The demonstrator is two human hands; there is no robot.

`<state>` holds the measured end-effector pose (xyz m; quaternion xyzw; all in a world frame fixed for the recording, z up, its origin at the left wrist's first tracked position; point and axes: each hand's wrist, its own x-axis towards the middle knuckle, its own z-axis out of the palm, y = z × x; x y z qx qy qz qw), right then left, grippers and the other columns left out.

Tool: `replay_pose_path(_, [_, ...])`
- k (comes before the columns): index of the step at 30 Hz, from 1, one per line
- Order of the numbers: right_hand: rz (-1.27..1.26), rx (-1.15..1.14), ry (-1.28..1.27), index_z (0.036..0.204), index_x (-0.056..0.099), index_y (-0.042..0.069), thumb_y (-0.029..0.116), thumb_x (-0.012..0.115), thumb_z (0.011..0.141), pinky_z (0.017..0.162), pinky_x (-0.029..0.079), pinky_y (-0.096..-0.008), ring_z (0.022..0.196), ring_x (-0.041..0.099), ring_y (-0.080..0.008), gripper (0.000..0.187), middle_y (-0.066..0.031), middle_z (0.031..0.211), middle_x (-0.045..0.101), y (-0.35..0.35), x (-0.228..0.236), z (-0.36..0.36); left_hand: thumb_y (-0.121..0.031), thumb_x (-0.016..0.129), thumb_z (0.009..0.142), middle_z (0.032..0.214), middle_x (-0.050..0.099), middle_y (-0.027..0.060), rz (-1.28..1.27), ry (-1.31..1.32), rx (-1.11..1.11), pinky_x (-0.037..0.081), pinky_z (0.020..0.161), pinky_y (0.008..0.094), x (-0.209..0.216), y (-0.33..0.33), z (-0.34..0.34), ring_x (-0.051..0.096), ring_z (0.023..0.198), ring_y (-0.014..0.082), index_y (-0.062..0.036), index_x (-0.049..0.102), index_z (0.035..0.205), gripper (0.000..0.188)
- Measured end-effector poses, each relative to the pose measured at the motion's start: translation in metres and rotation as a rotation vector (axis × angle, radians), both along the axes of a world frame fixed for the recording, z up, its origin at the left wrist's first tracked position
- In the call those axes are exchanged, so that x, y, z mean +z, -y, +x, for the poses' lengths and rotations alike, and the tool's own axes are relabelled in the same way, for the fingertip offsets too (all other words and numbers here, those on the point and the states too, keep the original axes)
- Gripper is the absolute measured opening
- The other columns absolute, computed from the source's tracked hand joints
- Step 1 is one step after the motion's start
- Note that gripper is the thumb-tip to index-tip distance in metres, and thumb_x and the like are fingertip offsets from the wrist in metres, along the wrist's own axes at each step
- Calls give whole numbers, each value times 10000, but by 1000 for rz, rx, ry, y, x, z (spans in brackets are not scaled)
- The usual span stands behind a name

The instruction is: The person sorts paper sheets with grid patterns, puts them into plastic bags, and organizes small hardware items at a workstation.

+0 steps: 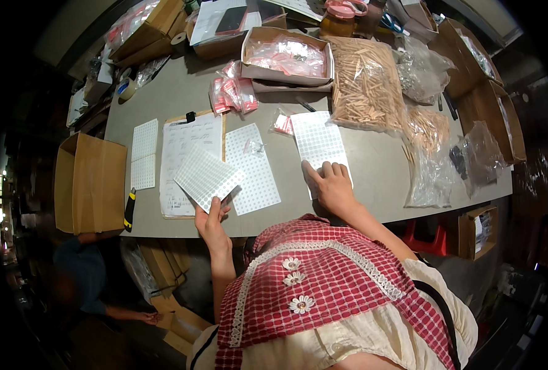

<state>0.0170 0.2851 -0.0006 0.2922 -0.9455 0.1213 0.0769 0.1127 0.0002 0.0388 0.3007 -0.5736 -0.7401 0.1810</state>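
Observation:
My left hand (213, 227) is closed on the near edge of a sheet of small round stickers (203, 176), thumb on top. That sheet is raised and tilted over a clipboard with written paper (178, 139). My right hand (334, 188) rests on another sheet of round dots (319, 140) lying on the table, fingers apart, the index finger stretched onto its surface. Between my hands lies a third dotted sheet (253, 182), with a small clear bag of metal bits (253, 147) on it. A small red-and-white packet (282, 123) touches the right sheet's far left corner.
A large bag of wooden dowels (366, 83) and a clear plastic bag (431, 179) lie at right. Behind stand a box of packets (286, 58) and loose red-and-white packets (234, 92). At left are a utility knife (129, 211) and cardboard box (92, 185). Another person's arm (126, 313) shows lower left.

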Motion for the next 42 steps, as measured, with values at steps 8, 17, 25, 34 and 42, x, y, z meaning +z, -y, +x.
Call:
replay_pose_path(8, [-93, -125, 11, 1341, 524, -24, 98, 639, 755, 866, 425, -445, 914, 577, -312, 609, -139, 953, 597, -12, -4, 2, -131, 630, 979, 1173, 648, 66, -24, -35, 23, 526, 758, 267, 6, -2, -10, 624, 940, 135, 1, 571, 1299, 352])
replay_pose_path(17, [-168, -280, 80, 1185, 609, 0, 71, 643, 783, 869, 432, -460, 921, 600, -339, 410, -148, 950, 638, -26, 9, -11, -124, 642, 959, 1105, 676, 71, -26, 67, -8, 535, 750, 273, -3, 1, -5, 646, 900, 149, 29, 587, 1257, 339])
replay_pose_path(25, [-599, 259, 127, 1068, 638, 72, 76, 715, 802, 955, 425, -458, 1046, 561, -338, 277, -120, 1042, 602, 34, 97, -14, -62, 649, 936, 1047, 702, 97, 32, -25, -273, 563, 755, 290, 29, -41, -12, 666, 842, 147, 52, 631, 1149, 243])
replay_pose_path(34, [-551, 491, 12, 1016, 626, 85, 109, 727, 792, 1045, 395, -483, 1023, 572, -302, 247, -80, 1010, 593, 73, 102, -7, -70, 668, 935, 983, 716, 79, 127, -118, -349, 539, 762, 253, 47, -57, -7, 668, 823, 119, 43, 669, 1125, 222])
replay_pose_path(42, [-545, 478, 13, 990, 623, 94, 87, 720, 778, 1037, 385, -486, 1012, 569, -304, 234, -69, 995, 593, 70, 94, -4, -77, 653, 950, 964, 719, 78, 138, -128, -342, 548, 731, 246, 41, -58, -6, 668, 797, 117, 44, 687, 1085, 185])
